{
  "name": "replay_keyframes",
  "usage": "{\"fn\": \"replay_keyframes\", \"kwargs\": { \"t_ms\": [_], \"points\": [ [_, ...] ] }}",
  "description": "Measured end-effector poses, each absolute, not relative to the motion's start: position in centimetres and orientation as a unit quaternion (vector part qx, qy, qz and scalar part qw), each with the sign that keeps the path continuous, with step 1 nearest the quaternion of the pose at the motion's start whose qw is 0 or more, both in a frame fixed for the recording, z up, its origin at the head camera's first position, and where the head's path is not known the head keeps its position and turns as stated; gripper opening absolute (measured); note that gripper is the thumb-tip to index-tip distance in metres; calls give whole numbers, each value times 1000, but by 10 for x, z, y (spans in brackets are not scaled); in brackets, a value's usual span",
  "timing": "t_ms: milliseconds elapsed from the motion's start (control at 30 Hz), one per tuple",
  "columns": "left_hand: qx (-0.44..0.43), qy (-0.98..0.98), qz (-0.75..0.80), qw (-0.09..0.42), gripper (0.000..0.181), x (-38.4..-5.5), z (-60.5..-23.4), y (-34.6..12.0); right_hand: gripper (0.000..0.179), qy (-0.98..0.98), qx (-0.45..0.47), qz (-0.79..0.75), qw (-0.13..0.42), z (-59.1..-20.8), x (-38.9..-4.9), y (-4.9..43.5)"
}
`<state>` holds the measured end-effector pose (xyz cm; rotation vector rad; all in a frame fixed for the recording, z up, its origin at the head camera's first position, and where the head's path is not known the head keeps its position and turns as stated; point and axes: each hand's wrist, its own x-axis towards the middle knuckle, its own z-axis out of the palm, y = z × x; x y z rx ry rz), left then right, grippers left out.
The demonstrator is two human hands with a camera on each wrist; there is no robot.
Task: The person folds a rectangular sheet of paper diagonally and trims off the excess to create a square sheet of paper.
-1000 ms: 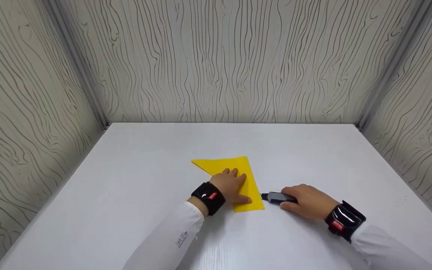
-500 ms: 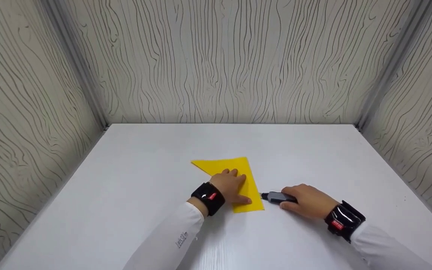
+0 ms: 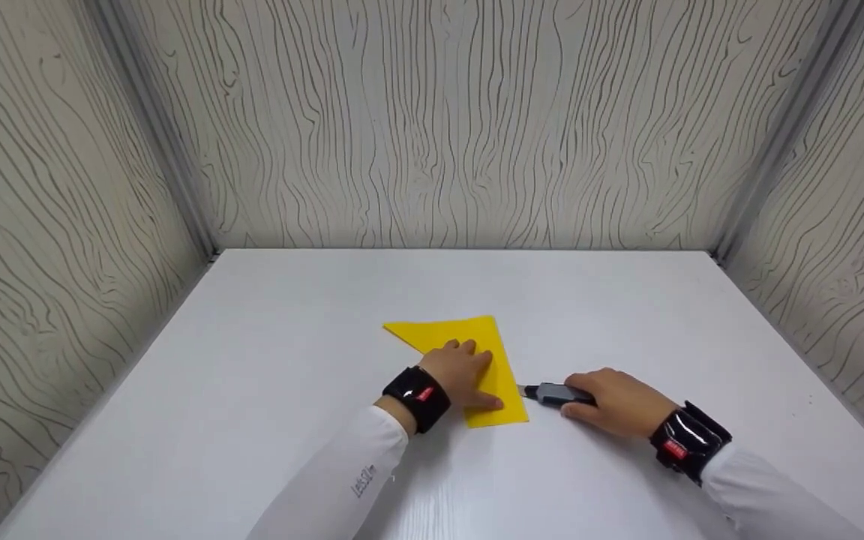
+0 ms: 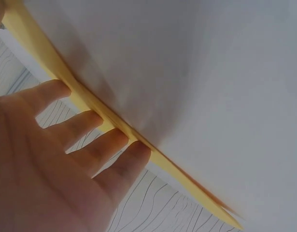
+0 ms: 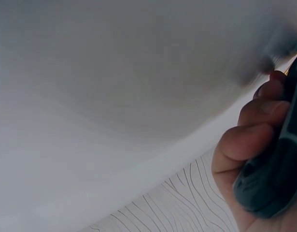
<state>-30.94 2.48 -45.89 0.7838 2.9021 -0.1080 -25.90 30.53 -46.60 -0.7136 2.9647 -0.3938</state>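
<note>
Two hands are at work on one folded yellow paper (image 3: 501, 369), which lies midway between the tabletop's (image 3: 289, 307) left and right edges, well in front of its back edge. Over the last second hardly anything has shifted: the left hand (image 3: 459, 373) has stayed put, fingers spread and laid on the paper, gripping nothing. The right hand (image 3: 619, 401) grasps a knife (image 3: 558, 394), nose toward the paper's right edge. What differs is small: a bit more blade (image 3: 521, 391) now shows between nose and paper. Whether its tip sits between the layers or merely touches the edge, I can't tell. To my eye the work is at that same spot along the edge, the paper kept steady and not visibly parted there.
</note>
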Motion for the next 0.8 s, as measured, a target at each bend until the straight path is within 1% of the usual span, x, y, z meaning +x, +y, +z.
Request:
{"fn": "replay_keyframes", "kwargs": {
  "t_ms": [433,667,800],
  "points": [
    [260,962,-36,71,87,-309,-458,25,36,966,-217,-135,45,-463,-262,302],
    [266,961,-51,63,87,-311,-459,25,41,968,-215,-125,40,-465,-264,300],
    [266,961,-51,63,88,-313,-462,26,35,967,-215,-134,39,-466,-265,298]
  ]
}}
